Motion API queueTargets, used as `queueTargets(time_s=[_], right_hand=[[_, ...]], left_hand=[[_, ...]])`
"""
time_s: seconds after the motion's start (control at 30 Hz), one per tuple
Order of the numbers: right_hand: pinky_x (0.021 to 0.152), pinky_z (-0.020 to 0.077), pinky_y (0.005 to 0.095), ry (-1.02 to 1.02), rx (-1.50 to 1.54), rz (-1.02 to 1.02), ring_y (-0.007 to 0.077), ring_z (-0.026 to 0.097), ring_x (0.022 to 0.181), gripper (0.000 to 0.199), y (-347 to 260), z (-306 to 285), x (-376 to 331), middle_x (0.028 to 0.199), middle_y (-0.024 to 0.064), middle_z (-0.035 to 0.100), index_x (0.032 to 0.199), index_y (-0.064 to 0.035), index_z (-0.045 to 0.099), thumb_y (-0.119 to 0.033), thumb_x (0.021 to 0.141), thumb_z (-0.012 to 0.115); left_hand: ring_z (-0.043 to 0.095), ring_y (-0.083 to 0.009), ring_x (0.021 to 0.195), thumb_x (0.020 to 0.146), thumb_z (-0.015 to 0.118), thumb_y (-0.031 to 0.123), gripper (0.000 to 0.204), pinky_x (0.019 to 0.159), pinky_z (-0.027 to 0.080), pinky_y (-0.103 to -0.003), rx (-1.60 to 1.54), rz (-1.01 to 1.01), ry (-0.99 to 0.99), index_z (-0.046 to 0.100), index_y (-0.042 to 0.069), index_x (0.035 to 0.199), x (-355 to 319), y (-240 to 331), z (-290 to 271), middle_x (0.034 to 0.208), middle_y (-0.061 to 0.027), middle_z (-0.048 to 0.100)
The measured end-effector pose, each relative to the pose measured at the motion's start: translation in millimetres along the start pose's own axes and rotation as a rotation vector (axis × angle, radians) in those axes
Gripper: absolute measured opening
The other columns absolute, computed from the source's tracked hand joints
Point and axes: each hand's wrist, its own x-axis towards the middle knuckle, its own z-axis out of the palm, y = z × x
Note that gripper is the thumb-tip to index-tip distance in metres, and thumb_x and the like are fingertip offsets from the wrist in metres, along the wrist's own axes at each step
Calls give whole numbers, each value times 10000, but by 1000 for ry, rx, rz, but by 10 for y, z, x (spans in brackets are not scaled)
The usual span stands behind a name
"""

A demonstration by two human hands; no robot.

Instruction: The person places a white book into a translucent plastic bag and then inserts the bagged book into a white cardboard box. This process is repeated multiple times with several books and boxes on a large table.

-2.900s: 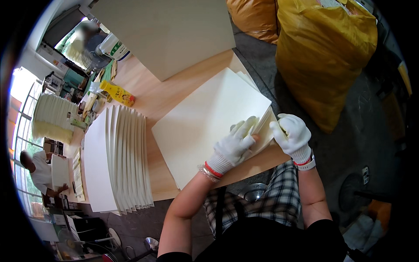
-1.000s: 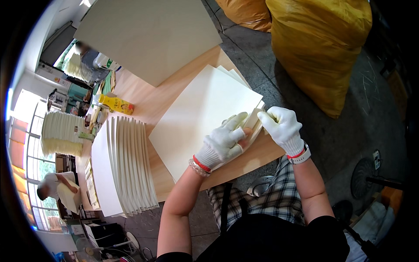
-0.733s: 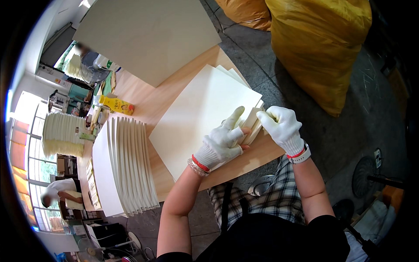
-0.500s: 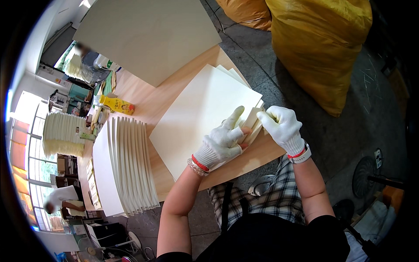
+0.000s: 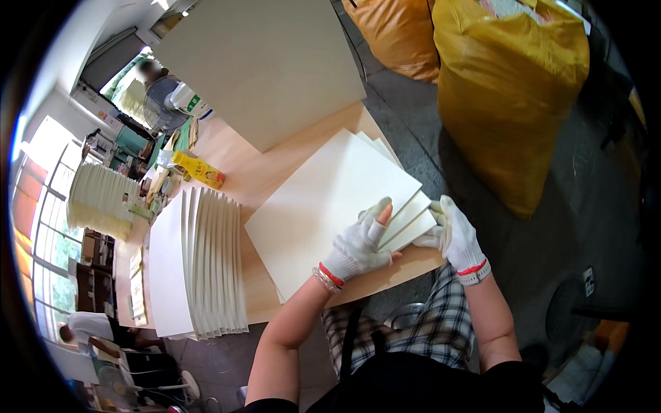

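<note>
A pile of large cream-white boards (image 5: 330, 186) lies slantwise on the wooden table in front of me, with the near right edges of its sheets fanned out in steps. My left hand (image 5: 358, 244), in a white glove with bare fingertips showing, rests on the pile near that edge, fingers apart. At the fanned corner, my right hand (image 5: 451, 237), also white-gloved, has its thumb and fingers around the edges of the boards; how many it grips is hidden. Left of the pile stands a stepped stack of similar white boards (image 5: 206, 265).
A large grey-beige board (image 5: 268, 69) covers the table's far end. A yellow bottle (image 5: 200, 170) lies near small clutter. Full yellow sack (image 5: 509, 103) and orange sack (image 5: 399, 38) stand on the floor at right. Two people are farther off at left.
My right hand has shifted from a closed pinch above the corner to holding the board edges, which are now fanned wider. My left hand has turned slightly on the pile; the view has shifted.
</note>
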Motion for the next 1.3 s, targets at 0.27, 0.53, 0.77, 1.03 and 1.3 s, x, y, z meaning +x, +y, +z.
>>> queueTargets(time_s=[0.27, 0.53, 0.77, 1.03, 1.3], right_hand=[[677, 572, 372, 11, -498, 122, 231, 602, 881, 287, 5, 119, 79, 1018, 121, 557, 1109, 6, 472, -85, 844, 533], [715, 565, 381, -44, -577, 59, 250, 588, 936, 347, 13, 158, 17, 1087, 143, 535, 1170, 23, 445, -28, 828, 473], [656, 568, 345, -93, -630, -24, 235, 597, 897, 308, -2, 66, -103, 1039, 126, 535, 1108, 32, 467, -99, 837, 531], [547, 558, 309, -65, -744, -37, 220, 631, 745, 378, -196, -60, -825, 960, 141, 585, 1135, 40, 471, -91, 782, 507], [452, 545, 268, -105, -810, 45, 223, 642, 697, 425, -317, -270, -1178, 1007, 144, 584, 1207, 42, 415, -67, 803, 493]], left_hand=[[443, -393, 1144, 741, 659, 280, 695, 944, 385, -430, 47, -4, 185, 346, 5, 1298, -142, 82, 15, 1225, -217, 468], [317, -386, 1238, 785, 591, 316, 630, 972, 315, -494, 386, -341, 217, 340, 94, 1318, -197, 46, -13, 1326, -171, 373], [586, -282, 901, 841, 545, 318, 320, 742, 481, -348, -231, -434, 202, 555, 85, 1061, -861, 595, 74, 938, -136, 613], [396, -407, 1187, 948, 329, 355, 536, 1016, 333, -483, -2238, -756, 556, 258, -20, 1324, -3074, 514, 1080, 1323, -234, 363], [409, -194, 1184, 822, 615, 232, 613, 1010, 316, -334, -1871, -599, 618, 325, 1, 1310, -2615, 495, 564, 1289, -103, 436]])
